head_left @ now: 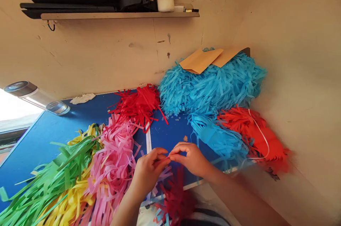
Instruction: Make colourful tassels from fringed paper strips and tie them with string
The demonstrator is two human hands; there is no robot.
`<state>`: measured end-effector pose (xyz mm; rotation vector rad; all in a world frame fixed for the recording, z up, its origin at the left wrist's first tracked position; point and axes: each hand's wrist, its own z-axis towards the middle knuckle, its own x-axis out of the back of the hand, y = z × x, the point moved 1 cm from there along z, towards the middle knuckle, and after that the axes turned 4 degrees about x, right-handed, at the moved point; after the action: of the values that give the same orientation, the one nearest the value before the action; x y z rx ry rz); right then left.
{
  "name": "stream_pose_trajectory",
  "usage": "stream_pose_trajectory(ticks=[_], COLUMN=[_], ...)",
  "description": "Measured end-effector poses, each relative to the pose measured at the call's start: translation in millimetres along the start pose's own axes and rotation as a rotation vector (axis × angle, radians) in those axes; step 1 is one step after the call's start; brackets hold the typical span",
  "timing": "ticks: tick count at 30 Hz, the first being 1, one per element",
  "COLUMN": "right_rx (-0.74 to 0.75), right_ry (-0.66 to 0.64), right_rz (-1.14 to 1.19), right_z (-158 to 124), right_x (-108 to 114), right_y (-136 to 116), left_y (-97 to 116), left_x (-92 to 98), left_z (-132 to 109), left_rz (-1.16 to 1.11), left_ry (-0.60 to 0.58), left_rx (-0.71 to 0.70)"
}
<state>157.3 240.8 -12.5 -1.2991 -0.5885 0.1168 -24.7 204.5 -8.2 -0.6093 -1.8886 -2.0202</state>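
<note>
My left hand (147,171) and my right hand (191,156) meet fingertip to fingertip above the front of the blue table. Both are closed in a pinch on a thin red paper strip (168,156), of which only a short bit shows. Below them, near my lap, hangs a blurred dark red tissue-paper fringe (178,197); whether it joins the strip I cannot tell. Pink paper fringe (114,155) lies just left of my left hand. To the right of my right hand is a light blue fringe bundle (221,135).
Green fringe (61,167) and yellow fringe (66,204) spread at left, near a clear bottle (39,98). Red fringe (141,102), a large blue fringe pile (213,87) under orange paper pieces (201,61), and orange-red fringe (258,135) lie behind. A wall shelf (119,16) hangs above.
</note>
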Motion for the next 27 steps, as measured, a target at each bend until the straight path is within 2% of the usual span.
stream_pose_trajectory(ticks=[2, 5, 9, 11, 14, 17, 19, 27], right_rx=[0.034, 0.123, 0.110, 0.095, 0.100, 0.105, 0.110, 0.178], right_ry=[0.071, 0.146, 0.067, 0.074, 0.110, 0.161, 0.195, 0.251], right_rz=[0.043, -0.010, 0.117, 0.117, 0.059, 0.026, 0.006, -0.075], right_z=[-2, -6, -8, -9, -13, -17, -19, -23], right_x=[-1, -1, 3, 5, 4, 2, 2, 8], right_y=[2, 3, 5, 4, 3, 2, 1, -1], left_y=[2, 7, 10, 10, 10, 13, 15, 12], left_x=[0.3, 0.6, 2.2, 2.3, -1.0, -7.6, -12.0, -20.0], left_z=[1, 2, 1, 0, -2, -4, -4, -1], left_rz=[-0.014, 0.066, 0.096, 0.116, 0.137, 0.149, 0.175, 0.197], left_ry=[0.022, 0.052, 0.018, 0.028, 0.125, 0.270, 0.314, 0.300], left_rx=[-0.043, -0.138, -0.164, -0.159, -0.236, -0.430, -0.518, -0.594])
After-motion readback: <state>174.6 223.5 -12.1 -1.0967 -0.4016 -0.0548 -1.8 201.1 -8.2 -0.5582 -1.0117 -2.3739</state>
